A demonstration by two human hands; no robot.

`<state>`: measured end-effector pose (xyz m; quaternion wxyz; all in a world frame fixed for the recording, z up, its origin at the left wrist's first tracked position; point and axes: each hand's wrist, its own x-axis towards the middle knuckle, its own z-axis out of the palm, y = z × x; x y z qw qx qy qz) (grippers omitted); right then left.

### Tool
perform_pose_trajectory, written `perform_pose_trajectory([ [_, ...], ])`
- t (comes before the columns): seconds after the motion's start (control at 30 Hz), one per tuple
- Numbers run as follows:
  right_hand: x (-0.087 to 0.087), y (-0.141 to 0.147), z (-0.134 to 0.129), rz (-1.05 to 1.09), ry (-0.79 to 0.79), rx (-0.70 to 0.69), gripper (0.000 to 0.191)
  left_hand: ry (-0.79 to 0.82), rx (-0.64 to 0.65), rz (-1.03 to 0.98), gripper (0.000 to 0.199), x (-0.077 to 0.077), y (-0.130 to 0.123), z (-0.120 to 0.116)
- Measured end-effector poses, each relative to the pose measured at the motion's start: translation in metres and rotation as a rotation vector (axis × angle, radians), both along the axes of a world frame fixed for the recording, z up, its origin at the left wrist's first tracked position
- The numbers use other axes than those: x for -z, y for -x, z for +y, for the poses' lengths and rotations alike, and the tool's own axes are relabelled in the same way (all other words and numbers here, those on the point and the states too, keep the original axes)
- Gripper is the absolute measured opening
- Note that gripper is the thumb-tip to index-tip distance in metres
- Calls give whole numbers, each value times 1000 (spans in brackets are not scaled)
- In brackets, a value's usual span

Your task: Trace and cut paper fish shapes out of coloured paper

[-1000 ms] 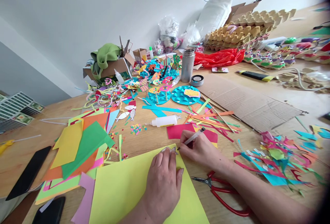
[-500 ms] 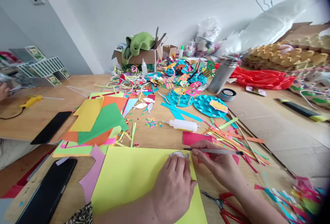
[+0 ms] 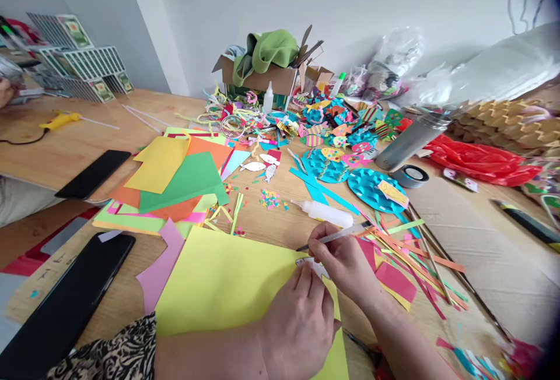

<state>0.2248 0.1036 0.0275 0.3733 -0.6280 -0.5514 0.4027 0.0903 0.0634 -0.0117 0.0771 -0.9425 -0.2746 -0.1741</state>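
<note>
A sheet of yellow paper [image 3: 227,287] lies in front of me. Near its upper right corner is a small white paper fish cutout [image 3: 318,267], partly covered by my fingers. My left hand [image 3: 300,319] presses the cutout down, its fingers bent and close together. In my right hand [image 3: 339,254] is a slim pen [image 3: 345,232], pinched between thumb and fingers. The pen's tip is at the top edge of the cutout, on or just above the yellow paper. Scissors [image 3: 363,345] lie right of the sheet, mostly hidden behind my right forearm.
Coloured paper [image 3: 184,176] is stacked to the left, beside two black phones [image 3: 65,304]. Ahead lie a white glue bottle [image 3: 328,214], confetti [image 3: 269,199] and blue crafted discs [image 3: 371,190]. A metal flask [image 3: 411,141] leans right of them. Paper strips [image 3: 420,252] spread rightward. Another person's hand [image 3: 5,91] shows far left.
My right hand has moved left and turned, bringing the pen tip from the cutout's right side to its top left. The left hand still presses on the cutout. The whole view has shifted.
</note>
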Motion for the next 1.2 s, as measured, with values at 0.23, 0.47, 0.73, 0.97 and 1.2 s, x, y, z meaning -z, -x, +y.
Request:
perform_pose_trajectory([
  [0.23, 9, -3, -1, -160, 0, -64, 14, 42, 18, 30, 48, -5, 1, 0],
  [0.47, 10, -1, -3, -240, -31, -79, 14, 49, 29, 47, 45, -8, 1, 1],
  [0.73, 10, -1, -1, -246, -33, -81, 15, 49, 24, 44, 44, -7, 1, 1],
  [0.97, 9, 0, -2, -251, -18, -74, 15, 50, 29, 59, 45, -9, 2, 2],
  [1.2, 10, 0, -2, -276, -28, -79, 15, 63, 34, 48, 45, -10, 3, 2],
])
